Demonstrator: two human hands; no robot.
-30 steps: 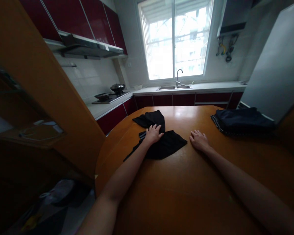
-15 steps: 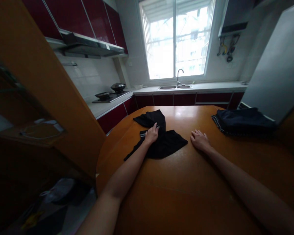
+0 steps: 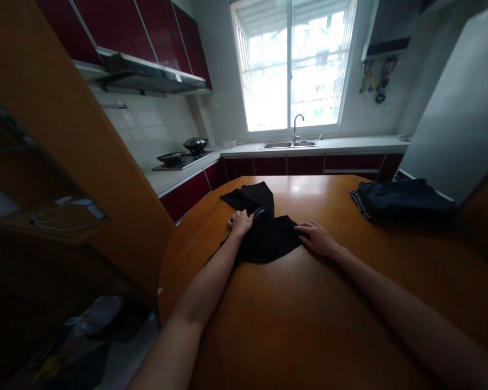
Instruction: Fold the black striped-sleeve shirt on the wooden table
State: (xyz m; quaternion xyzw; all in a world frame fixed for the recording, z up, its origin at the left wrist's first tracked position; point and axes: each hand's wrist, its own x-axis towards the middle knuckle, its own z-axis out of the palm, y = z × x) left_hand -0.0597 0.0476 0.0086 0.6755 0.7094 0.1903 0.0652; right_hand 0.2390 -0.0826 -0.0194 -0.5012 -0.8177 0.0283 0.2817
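A black garment (image 3: 268, 244) lies loosely bunched on the wooden table, with a light-striped band (image 3: 258, 211) showing near its middle. On its left part is my left hand (image 3: 241, 222), fingers curled down onto the cloth and gripping it; the fabric beneath that hand is hidden. My right hand (image 3: 317, 238) rests at the garment's right corner, its fingers stretched out and fingertips touching the black edge. The kind of garment cannot be made out.
A stack of folded dark clothes (image 3: 406, 200) sits at the right of the wooden table (image 3: 293, 325). Beyond are a counter with a sink (image 3: 277, 145) and a stove with pans (image 3: 195, 143). A wooden cabinet (image 3: 117, 179) stands left, a pale tall panel (image 3: 451, 108) right.
My left hand has drawn back to the left across the garment, exposing more of the striped band. My right hand has moved left from the bare table onto the garment's right corner.
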